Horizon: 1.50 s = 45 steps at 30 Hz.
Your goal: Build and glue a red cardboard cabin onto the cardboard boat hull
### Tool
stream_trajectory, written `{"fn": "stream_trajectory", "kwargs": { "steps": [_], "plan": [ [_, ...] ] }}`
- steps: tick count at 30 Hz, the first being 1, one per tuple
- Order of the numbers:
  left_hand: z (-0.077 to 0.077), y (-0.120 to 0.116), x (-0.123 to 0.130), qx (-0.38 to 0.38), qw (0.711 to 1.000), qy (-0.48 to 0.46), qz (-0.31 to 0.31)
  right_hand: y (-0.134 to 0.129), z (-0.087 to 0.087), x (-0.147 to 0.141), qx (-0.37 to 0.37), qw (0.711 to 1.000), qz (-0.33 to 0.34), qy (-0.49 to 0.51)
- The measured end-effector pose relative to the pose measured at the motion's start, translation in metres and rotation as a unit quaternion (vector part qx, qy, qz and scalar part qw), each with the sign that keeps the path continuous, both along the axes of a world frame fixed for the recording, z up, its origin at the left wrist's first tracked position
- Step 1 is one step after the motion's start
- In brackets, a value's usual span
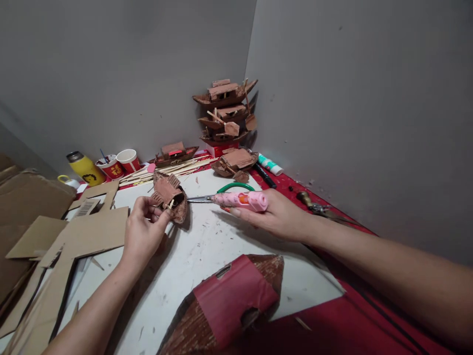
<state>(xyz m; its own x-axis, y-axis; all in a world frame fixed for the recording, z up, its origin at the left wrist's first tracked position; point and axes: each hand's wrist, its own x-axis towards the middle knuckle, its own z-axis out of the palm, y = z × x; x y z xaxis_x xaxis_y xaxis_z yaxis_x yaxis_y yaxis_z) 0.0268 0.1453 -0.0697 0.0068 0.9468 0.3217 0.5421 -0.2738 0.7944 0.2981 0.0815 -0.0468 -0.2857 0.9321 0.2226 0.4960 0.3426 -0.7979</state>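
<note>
The step in hand seems to be gluing of a small part on the little boat (167,188). The left hand (145,223) has its fingers and thumb closed on the near side of this boat, the thumb beside a pale stick (171,203). The right hand (276,215) is wrapped around a pink glue gun (238,199), to the right of the boat and apart from it. The next move probably calls for a steady boat and careful aiming of the tip.
</note>
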Motion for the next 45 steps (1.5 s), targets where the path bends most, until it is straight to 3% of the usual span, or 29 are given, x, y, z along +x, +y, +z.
{"fn": "stream_trajectory", "kwargs": {
  "steps": [4,9,15,22,31,35,38,45],
  "plan": [
    [0.004,0.003,-0.006,0.027,0.994,-0.108,0.021,0.001,0.002,0.002,-0.001,1.0,0.003,-0.006],
    [0.002,0.016,-0.019,-0.022,0.973,-0.218,0.068,0.002,0.002,0.004,0.002,1.0,0.008,-0.004],
    [-0.002,0.023,-0.024,-0.058,0.963,-0.249,0.089,0.002,0.004,0.004,0.011,1.0,0.019,-0.006],
    [-0.008,0.019,-0.024,-0.07,0.966,-0.241,0.069,0.001,0.007,0.003,0.006,1.0,0.007,-0.023],
    [-0.02,0.027,-0.028,-0.054,0.959,-0.269,0.066,-0.001,0.008,0.006,0.04,0.997,-0.005,-0.063],
    [-0.019,0.028,-0.027,-0.054,0.957,-0.277,0.062,-0.012,0.016,0.01,0.069,0.99,0.0,-0.123],
    [-0.016,0.028,-0.025,-0.061,0.957,-0.278,0.056,-0.026,0.018,0.022,0.078,0.975,-0.033,-0.204],
    [-0.018,0.03,-0.026,-0.084,0.956,-0.278,0.035,-0.074,-0.001,0.071,0.022,0.939,-0.158,-0.304]
  ]
}}
